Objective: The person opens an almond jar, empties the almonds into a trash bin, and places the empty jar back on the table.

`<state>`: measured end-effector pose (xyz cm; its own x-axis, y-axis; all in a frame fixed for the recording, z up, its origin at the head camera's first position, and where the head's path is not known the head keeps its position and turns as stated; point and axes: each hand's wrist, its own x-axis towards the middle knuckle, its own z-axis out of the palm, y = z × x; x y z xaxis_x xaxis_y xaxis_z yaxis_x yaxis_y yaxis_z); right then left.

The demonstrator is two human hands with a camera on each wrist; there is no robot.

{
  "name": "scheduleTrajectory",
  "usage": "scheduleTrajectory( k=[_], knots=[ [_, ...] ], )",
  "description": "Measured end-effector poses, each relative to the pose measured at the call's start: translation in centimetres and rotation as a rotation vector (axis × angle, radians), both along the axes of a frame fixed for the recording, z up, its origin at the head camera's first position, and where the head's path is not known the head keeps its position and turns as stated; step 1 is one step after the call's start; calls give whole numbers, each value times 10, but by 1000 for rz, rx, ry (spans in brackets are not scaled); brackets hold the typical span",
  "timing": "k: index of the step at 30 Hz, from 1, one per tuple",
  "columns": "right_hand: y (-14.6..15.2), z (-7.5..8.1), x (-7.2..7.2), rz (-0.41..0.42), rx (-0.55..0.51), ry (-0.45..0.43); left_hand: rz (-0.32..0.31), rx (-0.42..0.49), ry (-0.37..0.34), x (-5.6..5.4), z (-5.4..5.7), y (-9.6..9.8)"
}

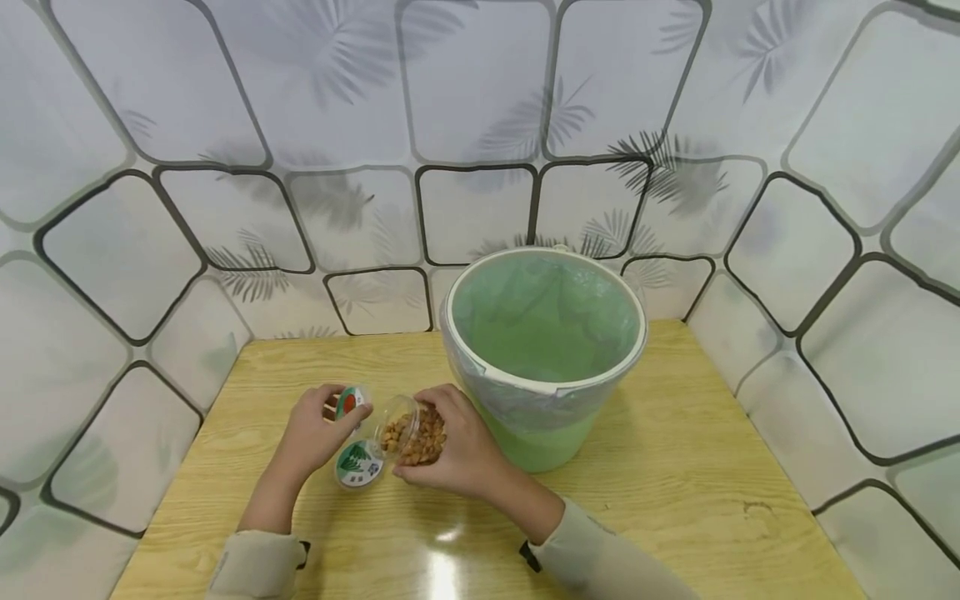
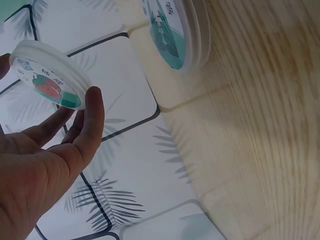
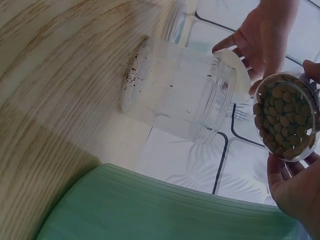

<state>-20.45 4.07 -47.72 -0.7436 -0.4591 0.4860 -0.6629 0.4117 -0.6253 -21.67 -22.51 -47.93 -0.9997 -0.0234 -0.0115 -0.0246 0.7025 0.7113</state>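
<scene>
My left hand (image 1: 318,425) pinches a round white lid (image 2: 50,82) by its edge; its top carries a red fruit picture. My right hand (image 1: 468,450) grips a clear plastic jar (image 1: 423,437) of brown nuts, tilted toward the left hand. In the right wrist view the nuts (image 3: 285,117) show through the jar's base. Below and beside it, an uncovered clear jar (image 3: 172,90) stands upright on the table, with dark crumbs at its bottom. A lidded jar (image 1: 358,463) with a green plant picture stands close by, near the left hand.
A green bin (image 1: 540,446) lined with a translucent bag stands right behind my right hand, its pale rim (image 1: 525,383) well above the tabletop. The wooden table (image 1: 637,517) meets patterned cloth walls (image 1: 480,208) at the back and sides.
</scene>
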Motion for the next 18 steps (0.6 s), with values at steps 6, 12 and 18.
scheduleTrajectory(
  k=[6, 12, 18],
  knots=[
    [4, 1, 1, 26, -73, 30, 13, -38, -23, -1, -4, -1],
    [5, 0, 2, 28, -85, 33, 20, -154, -57, -2, -10, -7],
    [5, -1, 4, 22, -95, 10, 21, -194, -81, 1, -18, -12]
  ],
)
